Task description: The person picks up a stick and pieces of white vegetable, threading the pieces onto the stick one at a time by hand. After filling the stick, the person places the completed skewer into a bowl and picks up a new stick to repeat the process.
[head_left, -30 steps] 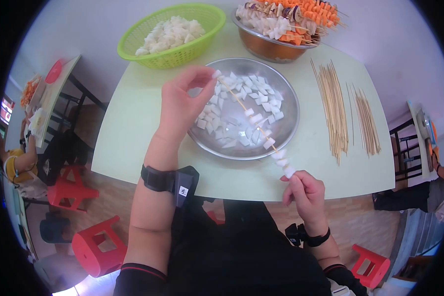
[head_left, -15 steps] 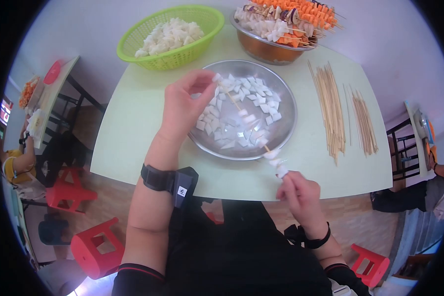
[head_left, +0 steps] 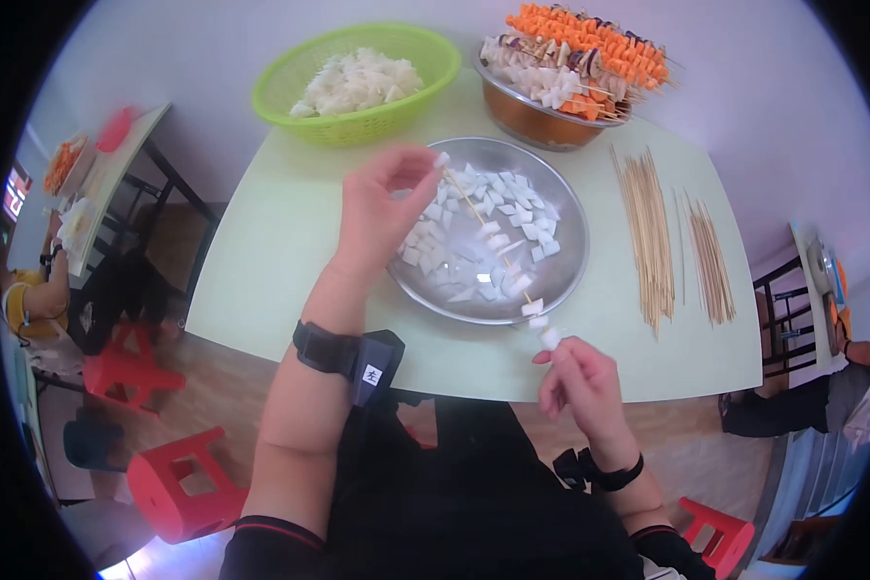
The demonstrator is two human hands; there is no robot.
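Note:
A thin wooden skewer [head_left: 463,195] slants over the round metal plate [head_left: 578,253], with several white pieces threaded along it. My left hand [head_left: 382,198], above the plate's left side, pinches a white piece at the skewer's far end. At the near end, beyond the plate's front rim, my right hand [head_left: 582,382] is closed on the skewer beside the lowest white pieces [head_left: 551,338]. Small white diamond-shaped pieces [head_left: 532,213] are spread over the plate.
Behind stand a green basket [head_left: 435,82] of white pieces and a metal bowl [head_left: 527,121] piled with filled skewers. Bare skewers [head_left: 648,242] lie at right on the table [head_left: 271,280]. Red stools [head_left: 179,483] are on the floor; other people sit at both sides.
The whole view has shifted slightly, with the table and bowls lower in it. Both hands keep their hold, and the white pieces sit slightly differently along the skewer.

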